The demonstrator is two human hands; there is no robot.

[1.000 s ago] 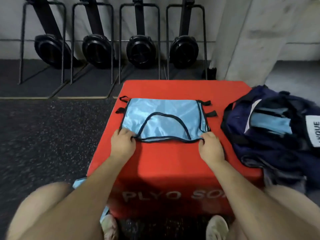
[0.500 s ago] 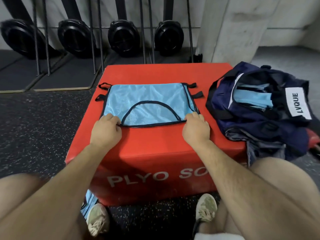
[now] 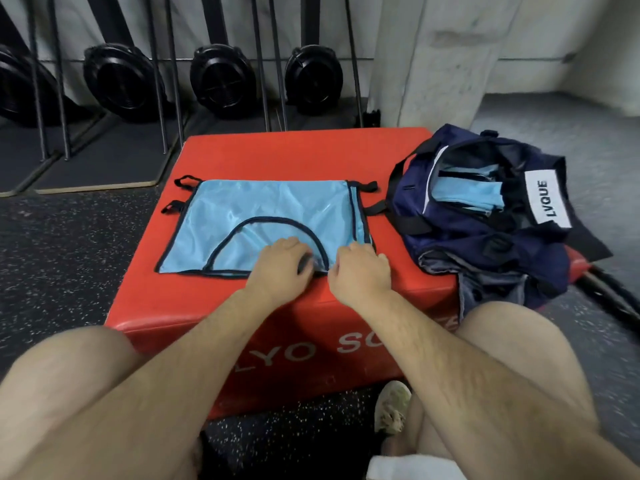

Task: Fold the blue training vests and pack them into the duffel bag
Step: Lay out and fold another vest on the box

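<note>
A light blue training vest (image 3: 270,209) with dark trim lies flat, folded in half, on the red plyo box (image 3: 304,150). My left hand (image 3: 280,263) sits at the middle of the vest's near edge, fingers curled onto the fabric by the neck loop. Close beside it, my right hand (image 3: 360,270) grips the vest's near right corner with curled fingers. The navy duffel bag (image 3: 485,244) lies open at the box's right edge, with folded blue vests (image 3: 460,195) showing inside.
Black rowing machines (image 3: 221,81) stand upright on mats against the far wall. A concrete pillar (image 3: 443,57) rises behind the box. My bare knees and a shoe (image 3: 393,407) are at the box's front, over dark speckled floor (image 3: 69,254).
My left hand has slid right along the near edge from the vest's left corner to its middle, close to my right hand. The view has shifted left and nearer.
</note>
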